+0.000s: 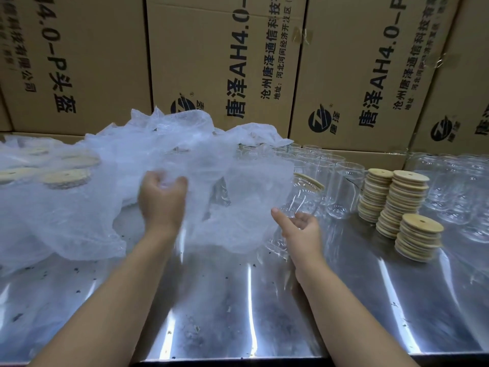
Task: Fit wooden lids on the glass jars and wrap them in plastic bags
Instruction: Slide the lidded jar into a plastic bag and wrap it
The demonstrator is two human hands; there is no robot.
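Steel table (238, 300): plastic bags (79, 207), lid stacks (404, 205).

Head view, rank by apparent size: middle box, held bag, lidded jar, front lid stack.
1. middle box, cut off at the top
2. bag, edges blurred
3. lidded jar and front lid stack look alike; the stack may sit nearer, so unranked

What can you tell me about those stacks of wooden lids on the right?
The wooden lids are pale, round discs; each top one shows a small hole. They stand in several uneven, slightly leaning stacks, close together, on the shiny metal table, with empty glass jars standing beside and behind them.
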